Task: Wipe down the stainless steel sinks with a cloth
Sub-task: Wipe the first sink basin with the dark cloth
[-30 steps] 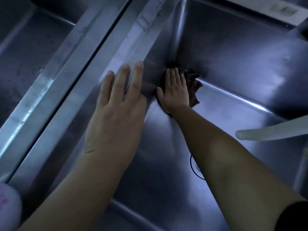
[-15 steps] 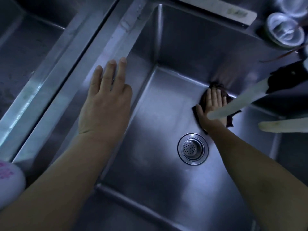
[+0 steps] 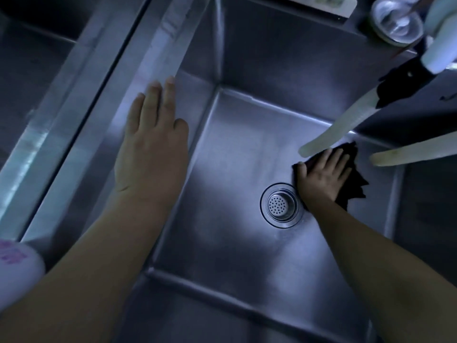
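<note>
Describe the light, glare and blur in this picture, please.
Head view: dim, bluish light; glare streaks on the rim and a soft sheen on the sink floor; left hand slightly blurred; right hand and cloth sharper; wide-angle bending at the edges.

Two pale hoses hang at the right: one [image 3: 338, 128] slants down from a black fitting [image 3: 405, 81] at the far right, the other [image 3: 415, 151] reaches in from the right edge just nearer. A round metal cup [image 3: 395, 21] sits at the far right corner. A white label [image 3: 329, 3] lies along the far edge. A white object with pink print [image 3: 14, 266] shows at the near left.
</note>
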`<state>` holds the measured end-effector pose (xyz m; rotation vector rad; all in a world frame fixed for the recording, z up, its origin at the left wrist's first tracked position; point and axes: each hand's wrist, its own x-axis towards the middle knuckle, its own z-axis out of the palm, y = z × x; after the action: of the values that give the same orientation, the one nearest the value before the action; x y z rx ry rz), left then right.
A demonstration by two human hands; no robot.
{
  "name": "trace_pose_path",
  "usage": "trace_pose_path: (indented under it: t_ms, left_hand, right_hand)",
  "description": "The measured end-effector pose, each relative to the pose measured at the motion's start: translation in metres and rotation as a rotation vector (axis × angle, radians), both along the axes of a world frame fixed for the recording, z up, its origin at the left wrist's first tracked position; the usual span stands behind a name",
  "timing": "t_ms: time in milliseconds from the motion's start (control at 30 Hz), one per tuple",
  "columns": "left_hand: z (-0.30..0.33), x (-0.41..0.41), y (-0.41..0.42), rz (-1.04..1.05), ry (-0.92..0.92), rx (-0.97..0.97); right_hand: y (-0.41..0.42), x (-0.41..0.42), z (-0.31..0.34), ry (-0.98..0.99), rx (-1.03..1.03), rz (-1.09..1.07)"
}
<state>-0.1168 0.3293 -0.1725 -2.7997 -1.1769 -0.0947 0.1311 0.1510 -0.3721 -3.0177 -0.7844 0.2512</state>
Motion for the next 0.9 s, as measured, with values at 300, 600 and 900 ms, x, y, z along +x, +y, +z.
trace_pose_path:
  t_ms: [300, 600, 900]
  left_hand:
    - [-0.006, -0.002, 0.003, 0.004, 0.082, 0.012]
    - [-0.004, -0.002, 0.000, 0.005, 0.052, -0.001]
    - [-0.003, 0.010, -0.018, 0.059, 0.110, 0.039]
  right_hand:
    - [0.120, -0.090, -0.001, 0.058, 0.047, 0.346]
    - [0.094, -0.194, -0.005, 0.180, 0.075, 0.845]
    - [0.015, -0.180, -0.002, 0.204, -0.013, 1.100]
